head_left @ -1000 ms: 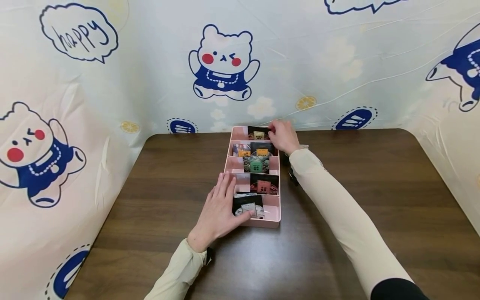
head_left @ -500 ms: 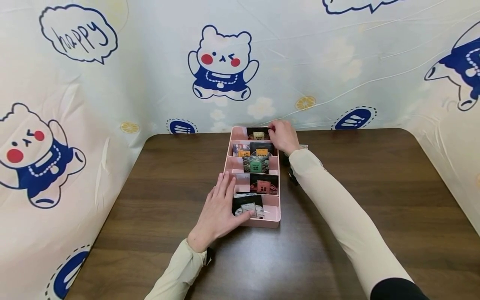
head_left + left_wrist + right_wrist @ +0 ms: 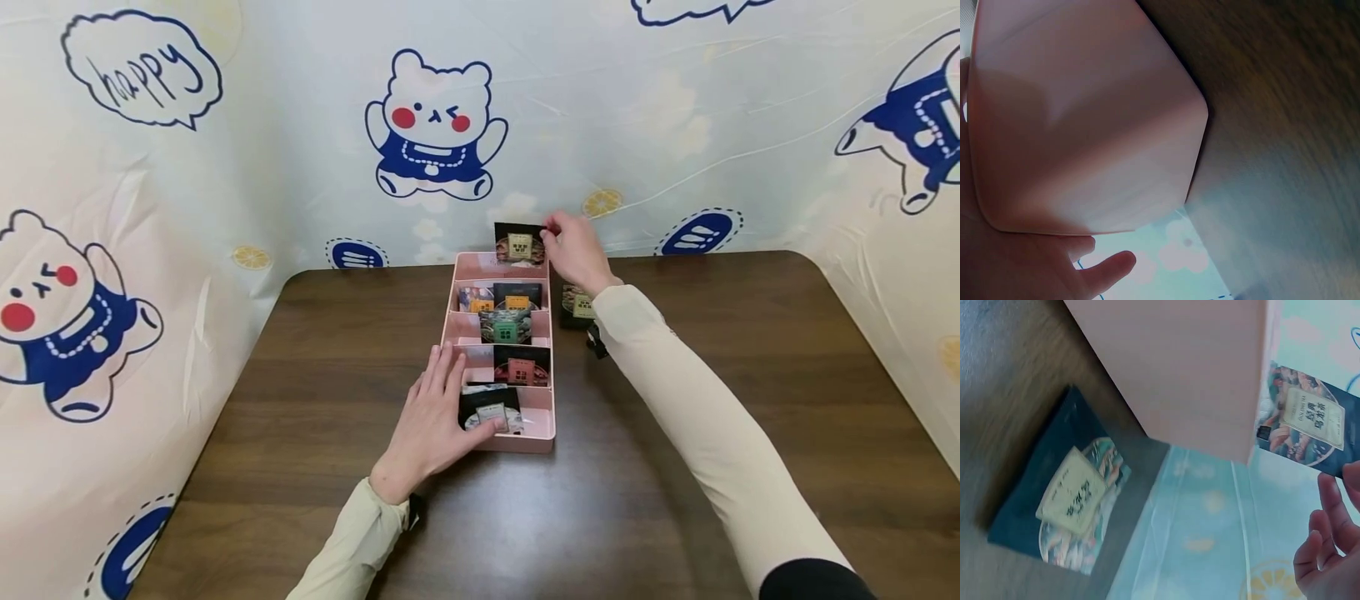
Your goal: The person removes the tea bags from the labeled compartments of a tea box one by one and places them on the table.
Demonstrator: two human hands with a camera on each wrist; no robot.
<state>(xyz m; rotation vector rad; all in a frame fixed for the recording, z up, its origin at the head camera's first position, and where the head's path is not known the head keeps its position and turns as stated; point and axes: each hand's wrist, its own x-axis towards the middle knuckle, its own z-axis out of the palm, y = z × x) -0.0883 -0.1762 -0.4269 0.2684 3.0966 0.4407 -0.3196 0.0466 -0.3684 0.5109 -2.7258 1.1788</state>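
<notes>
Clearly, sachets (image 3: 521,367) occupy the four nearest compartments (image 3: 537,407) of the pink tray (image 3: 517,445).

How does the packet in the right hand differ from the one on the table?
The right hand pinches the held packet, while the table packet is not gripped. The held packet is raised at the tray's far end; the table packet lies beside the tray. Both are dark with pale labels.

your right cuff (image 3: 633,312) partly hides the loose packet (image 3: 574,308) from the head view; wrist-view edges crop your left hand (image 3: 1029,269) and your right hand (image 3: 1339,569).
</notes>
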